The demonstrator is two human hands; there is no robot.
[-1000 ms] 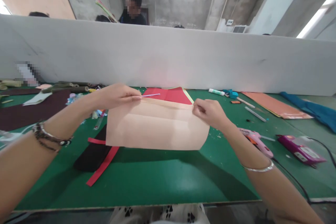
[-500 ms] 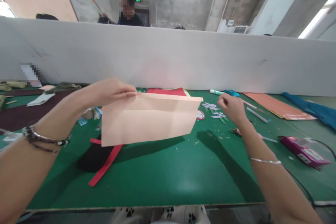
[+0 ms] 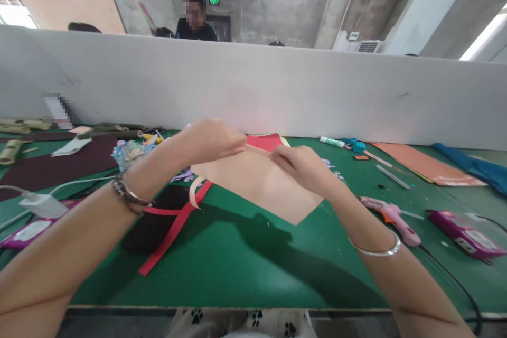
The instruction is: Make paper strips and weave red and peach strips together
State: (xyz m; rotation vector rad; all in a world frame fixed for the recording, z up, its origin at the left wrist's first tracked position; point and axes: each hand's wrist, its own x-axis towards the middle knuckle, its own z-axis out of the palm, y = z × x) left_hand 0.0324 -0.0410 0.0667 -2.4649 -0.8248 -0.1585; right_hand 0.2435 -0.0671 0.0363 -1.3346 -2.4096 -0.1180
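A peach sheet of paper [image 3: 257, 182] hangs tilted above the green table, its lower corner pointing to the right. My left hand [image 3: 216, 140], somewhat blurred, pinches its upper edge. Close beside it, my right hand [image 3: 303, 166] is closed on the same edge with thumb and fingers. A narrow pale strip [image 3: 194, 194] curls down at the sheet's left end; whether it is still joined to the sheet I cannot tell. Below on the table lie a black flat piece [image 3: 148, 235] and a red strip [image 3: 174, 229]. Red paper [image 3: 265, 142] shows behind the hands.
On the right are a pink glue gun [image 3: 392, 216], a purple box [image 3: 467, 235], a glue stick [image 3: 331, 142] and orange sheets [image 3: 423, 161]. On the left lie a white plug [image 3: 43, 205], dark sheet material [image 3: 71, 163] and bamboo pieces [image 3: 11, 151]. A white partition [image 3: 253, 90] stands behind.
My right hand has moved left from an empty spot onto the paper's edge. My left hand has shifted right. The sheet now tilts down to the right, and a curled strip shows at its left.
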